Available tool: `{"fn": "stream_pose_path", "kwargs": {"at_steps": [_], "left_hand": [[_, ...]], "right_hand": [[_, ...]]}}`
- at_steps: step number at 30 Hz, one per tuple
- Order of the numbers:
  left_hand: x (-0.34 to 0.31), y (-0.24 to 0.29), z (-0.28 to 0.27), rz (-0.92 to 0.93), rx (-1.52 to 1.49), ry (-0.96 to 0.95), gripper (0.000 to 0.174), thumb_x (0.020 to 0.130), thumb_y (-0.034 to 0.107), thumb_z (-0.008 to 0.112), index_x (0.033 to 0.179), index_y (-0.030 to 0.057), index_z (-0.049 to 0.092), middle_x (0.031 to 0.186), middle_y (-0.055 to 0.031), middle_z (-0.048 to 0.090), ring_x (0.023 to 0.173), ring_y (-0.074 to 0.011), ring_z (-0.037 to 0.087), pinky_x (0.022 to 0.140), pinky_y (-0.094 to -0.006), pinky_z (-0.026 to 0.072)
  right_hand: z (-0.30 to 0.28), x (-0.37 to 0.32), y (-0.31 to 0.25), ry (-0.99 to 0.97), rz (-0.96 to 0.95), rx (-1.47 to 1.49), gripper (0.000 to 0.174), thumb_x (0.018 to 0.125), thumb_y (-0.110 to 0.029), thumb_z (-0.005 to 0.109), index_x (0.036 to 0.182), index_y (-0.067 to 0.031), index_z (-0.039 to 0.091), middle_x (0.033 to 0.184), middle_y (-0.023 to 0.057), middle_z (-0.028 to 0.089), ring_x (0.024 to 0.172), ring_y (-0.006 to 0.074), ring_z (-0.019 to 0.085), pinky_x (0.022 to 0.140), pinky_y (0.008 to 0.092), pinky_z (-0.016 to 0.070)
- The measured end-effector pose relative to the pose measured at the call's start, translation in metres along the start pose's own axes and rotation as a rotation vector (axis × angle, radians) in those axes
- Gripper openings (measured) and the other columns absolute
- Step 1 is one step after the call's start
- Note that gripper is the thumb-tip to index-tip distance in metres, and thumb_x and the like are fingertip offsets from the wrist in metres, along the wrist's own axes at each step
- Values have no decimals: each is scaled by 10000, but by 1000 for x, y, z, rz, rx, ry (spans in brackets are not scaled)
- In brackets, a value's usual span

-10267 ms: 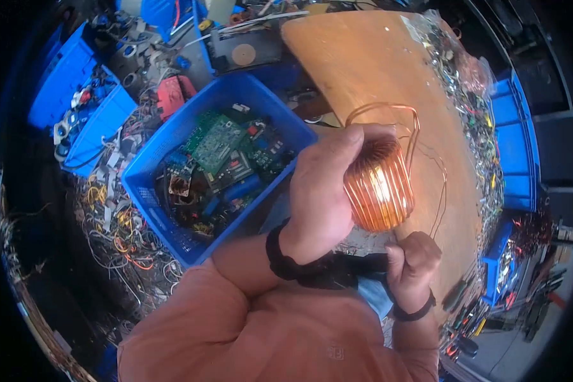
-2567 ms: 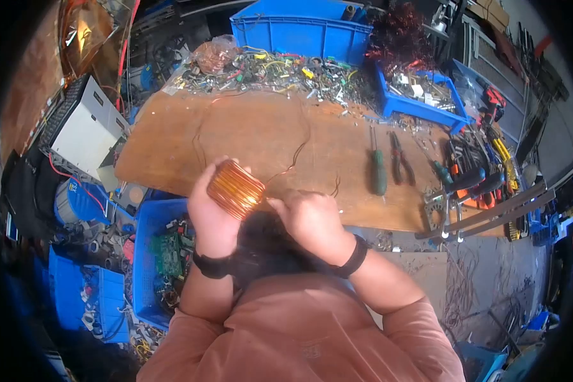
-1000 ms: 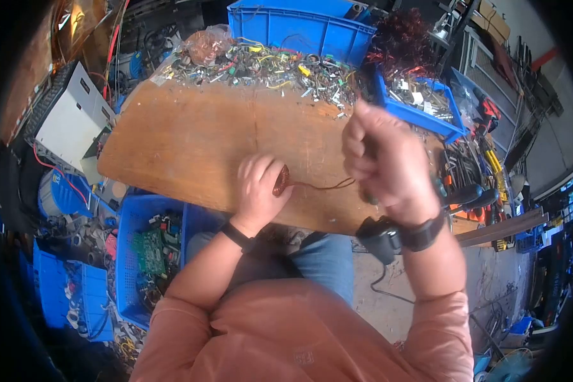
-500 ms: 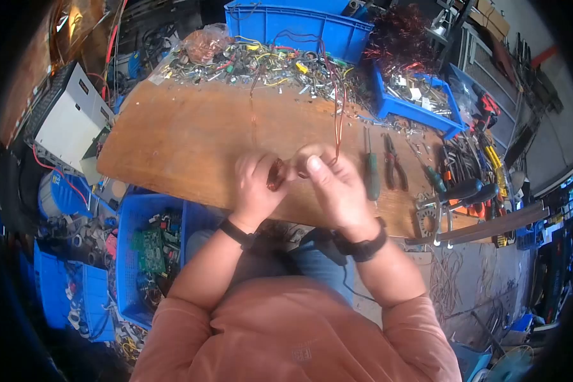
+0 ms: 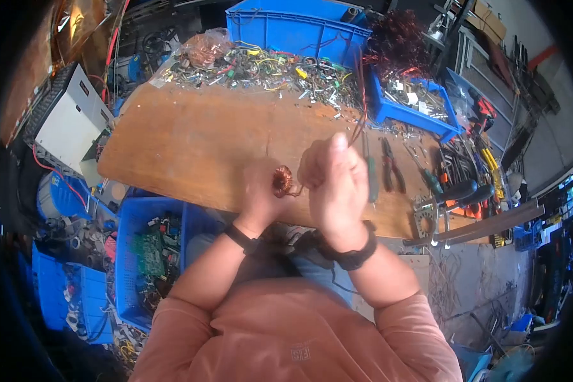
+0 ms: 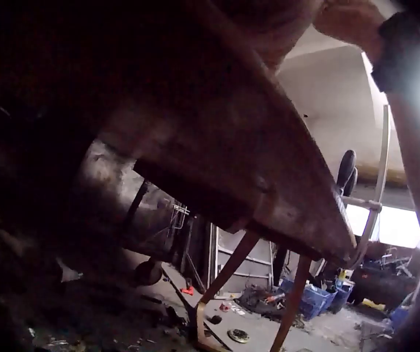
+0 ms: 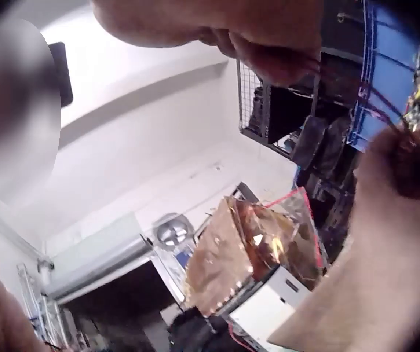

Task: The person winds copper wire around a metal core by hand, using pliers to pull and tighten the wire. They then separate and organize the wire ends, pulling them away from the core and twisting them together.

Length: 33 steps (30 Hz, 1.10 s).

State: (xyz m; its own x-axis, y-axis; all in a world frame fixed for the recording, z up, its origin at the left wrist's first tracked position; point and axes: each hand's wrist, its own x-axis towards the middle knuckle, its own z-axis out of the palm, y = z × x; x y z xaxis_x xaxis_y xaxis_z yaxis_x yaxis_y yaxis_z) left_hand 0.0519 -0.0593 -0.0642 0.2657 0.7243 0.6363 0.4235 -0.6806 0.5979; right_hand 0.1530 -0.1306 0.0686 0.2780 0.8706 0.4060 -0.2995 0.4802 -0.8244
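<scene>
Left grip (image 5: 260, 186) (blurred in the head view) holds 1 copper coil (image 5: 282, 181) over the tabletop (image 5: 191, 140), while the right grip (image 5: 336, 184), just beside it, is curled around the coil's wire (image 5: 361, 95).

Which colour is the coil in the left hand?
The coil is reddish copper, clearest in the head view.

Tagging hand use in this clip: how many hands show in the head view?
2: the left hand, blurred, holding the copper ring; the right hand beside it, gripping wire. No other is visible.
</scene>
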Motion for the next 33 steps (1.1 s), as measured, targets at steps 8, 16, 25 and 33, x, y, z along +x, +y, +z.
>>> {"fn": "stream_pose_path", "kwargs": {"at_steps": [8,16,25,33], "left_hand": [[-5,2,-7,5,24,118,493,598,95,788,1039,27,577,1022,-163,573,947,-363,563,818,-434,483],[5,6,-8,-25,-14,167,520,588,108,798,1052,31,576,999,-152,591,954,-344,573,839,-414,480],[-16,-33,2,-346,-415,68,570,745,213,753,1216,33,487,1051,-102,580,984,-240,578,873,-366,464],[7,-10,-5,-215,-16,178,550,644,78,780,1149,42,566,1049,-129,585,959,-268,597,844,-356,489]], "right_hand": [[5,29,-71,-18,-46,-26,476,1009,-385,403,618,-134,299,574,-26,242,496,100,219,453,271,190],[-13,98,-48,175,163,311,452,999,-354,431,616,-165,283,597,-25,220,556,130,243,525,290,251],[73,78,1,182,-36,179,474,1013,-380,385,620,-116,387,552,-4,382,516,135,395,515,309,366],[116,10,80,-115,80,-103,429,1011,-331,409,779,2,548,638,127,496,642,223,509,639,368,411]]}}
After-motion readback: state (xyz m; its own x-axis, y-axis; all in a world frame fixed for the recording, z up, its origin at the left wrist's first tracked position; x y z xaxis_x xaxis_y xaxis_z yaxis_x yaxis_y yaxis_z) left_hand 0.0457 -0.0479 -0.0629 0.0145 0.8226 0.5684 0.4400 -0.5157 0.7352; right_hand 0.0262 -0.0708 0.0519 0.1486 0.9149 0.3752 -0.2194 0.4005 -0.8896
